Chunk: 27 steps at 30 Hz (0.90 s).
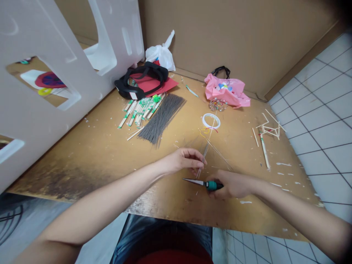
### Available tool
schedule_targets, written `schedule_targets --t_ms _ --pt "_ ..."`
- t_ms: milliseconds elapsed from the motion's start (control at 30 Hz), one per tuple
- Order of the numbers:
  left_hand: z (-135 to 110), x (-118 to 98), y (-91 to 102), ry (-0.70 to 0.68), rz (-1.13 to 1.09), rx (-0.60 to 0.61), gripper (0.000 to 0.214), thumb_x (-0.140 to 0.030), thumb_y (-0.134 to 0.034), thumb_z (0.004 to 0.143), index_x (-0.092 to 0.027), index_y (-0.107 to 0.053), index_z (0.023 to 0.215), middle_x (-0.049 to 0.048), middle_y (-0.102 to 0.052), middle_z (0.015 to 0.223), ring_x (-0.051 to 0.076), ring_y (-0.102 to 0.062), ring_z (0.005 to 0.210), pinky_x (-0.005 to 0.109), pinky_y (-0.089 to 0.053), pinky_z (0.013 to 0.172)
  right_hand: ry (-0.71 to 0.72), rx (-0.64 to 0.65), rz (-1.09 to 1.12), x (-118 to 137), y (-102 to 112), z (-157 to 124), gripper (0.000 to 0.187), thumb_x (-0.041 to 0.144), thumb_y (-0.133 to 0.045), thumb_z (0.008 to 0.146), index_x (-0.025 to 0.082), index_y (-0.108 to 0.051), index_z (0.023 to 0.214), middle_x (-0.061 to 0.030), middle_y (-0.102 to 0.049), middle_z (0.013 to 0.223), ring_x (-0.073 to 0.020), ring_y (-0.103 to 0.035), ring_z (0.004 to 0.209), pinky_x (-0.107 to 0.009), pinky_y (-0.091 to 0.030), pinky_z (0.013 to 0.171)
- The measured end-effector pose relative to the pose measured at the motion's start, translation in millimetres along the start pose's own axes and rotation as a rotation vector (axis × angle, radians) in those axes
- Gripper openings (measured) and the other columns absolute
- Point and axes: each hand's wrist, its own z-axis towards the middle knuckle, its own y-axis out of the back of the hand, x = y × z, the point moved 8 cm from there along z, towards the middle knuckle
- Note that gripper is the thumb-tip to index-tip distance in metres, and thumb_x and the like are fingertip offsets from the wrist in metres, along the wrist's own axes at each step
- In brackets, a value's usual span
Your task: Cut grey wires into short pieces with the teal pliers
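My left hand (pixel 192 160) is closed in a pinch on a few thin grey wires (pixel 204 151), held at a slant just above the table. In my right hand (pixel 229 184) is a pair of needle-nose pliers (pixel 210 185) with a green and black grip. Their pointed jaws aim left, below the left fingertips and apart from the wires. Past the left hand lie more loose wires (pixel 220 152), a yellow loop (pixel 204 132) and a white tape roll (pixel 211 121). A thick bundle of grey wires (pixel 162 119) rests to the left.
Paper-wrapped chopsticks (pixel 141 110), a black headband-like device (pixel 141 79) and red paper (pixel 167 86) sit at the back left. A pink bag (pixel 228 90) and a white bag (pixel 162 55) stand by the back panel. Joined sticks (pixel 268 130) lie right. A white plastic piece (pixel 110 22) rises left.
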Motion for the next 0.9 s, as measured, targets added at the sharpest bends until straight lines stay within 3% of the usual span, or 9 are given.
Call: schedule_targets --t_ms 167,267,367,467,600,700,800,900 --pt "0.6 -3.9 -0.7 -0.046 -0.046 0.008 0.030 -0.032 -0.074 0.064 -0.012 -0.054 0.075 0.0002 -0.062 0.066 0.011 -0.061 0.062 0.024 -0.050 0.059 0.029 0.079 0.054 -0.6 -7.4 2.0 0.013 0.029 -0.054 0.073 0.017 -0.056 0.078 0.0029 -0.052 0.062 -0.0097 -0.047 0.056 -0.021 -0.036 0.051" --pt "0.9 -18.0 16.6 -0.165 0.002 -0.111 0.030 -0.033 -0.071 0.067 -0.014 -0.051 0.078 -0.0006 -0.060 0.068 0.012 -0.062 0.065 0.025 -0.050 0.060 0.099 0.089 -0.028 3.1 -13.1 1.9 0.011 0.024 -0.055 0.070 0.017 -0.057 0.079 0.0035 -0.052 0.066 -0.0091 -0.044 0.059 -0.020 -0.034 0.052" --pt "-4.8 -40.5 35.9 -0.381 0.205 -0.294 0.022 -0.029 -0.066 0.072 -0.015 -0.051 0.082 -0.0015 -0.057 0.070 0.011 -0.059 0.066 0.025 -0.048 0.065 0.118 0.103 -0.093 2.9 -21.9 -1.7 0.009 0.023 -0.054 0.070 0.018 -0.057 0.078 0.0042 -0.051 0.065 -0.0088 -0.043 0.057 -0.020 -0.031 0.049" --pt "-8.7 -48.0 34.6 -0.499 0.492 -0.344 0.012 -0.025 -0.059 0.077 -0.015 -0.053 0.081 0.0002 -0.057 0.074 0.010 -0.056 0.068 0.023 -0.045 0.066 0.106 0.091 -0.102 -0.5 -27.1 -8.0 0.011 0.024 -0.053 0.072 0.019 -0.057 0.080 0.0045 -0.050 0.065 -0.0086 -0.042 0.056 -0.019 -0.030 0.047" --pt "-1.6 -30.4 18.7 -0.490 0.850 -0.239 0.005 -0.018 -0.055 0.078 -0.015 -0.055 0.075 0.0020 -0.055 0.078 0.010 -0.053 0.070 0.019 -0.040 0.059 0.081 0.046 -0.108 -9.2 -26.8 -16.4 0.010 0.025 -0.055 0.072 0.019 -0.056 0.080 0.0049 -0.048 0.064 -0.0083 -0.040 0.055 -0.019 -0.029 0.047" --pt "5.4 -16.2 15.8 -0.465 0.938 -0.177 0.004 -0.015 -0.054 0.077 -0.015 -0.057 0.075 0.0011 -0.054 0.075 0.010 -0.051 0.069 0.020 -0.039 0.060 0.042 0.009 -0.123 -18.8 -24.8 -22.6 0.010 0.026 -0.056 0.071 0.019 -0.055 0.078 0.0053 -0.046 0.062 -0.0080 -0.038 0.054 -0.020 -0.027 0.046" --pt "9.9 -10.5 23.3 -0.424 0.859 -0.212 0.002 -0.016 -0.056 0.075 -0.015 -0.057 0.074 0.0013 -0.055 0.076 0.010 -0.051 0.070 0.021 -0.041 0.063 0.011 -0.027 -0.125 -26.0 -22.2 -29.5 0.007 0.022 -0.053 0.070 0.019 -0.054 0.077 0.0051 -0.046 0.062 -0.0080 -0.037 0.053 -0.020 -0.026 0.045" --pt "13.4 -3.1 32.9 -0.296 0.560 -0.234 0.009 -0.022 -0.059 0.074 -0.014 -0.055 0.076 0.0002 -0.056 0.072 0.010 -0.054 0.066 0.023 -0.044 0.063 0.012 -0.139 -0.123 -28.2 -9.5 -36.1 0.011 0.016 -0.050 0.070 0.019 -0.055 0.079 0.0039 -0.050 0.066 -0.0088 -0.040 0.056 -0.020 -0.029 0.048"
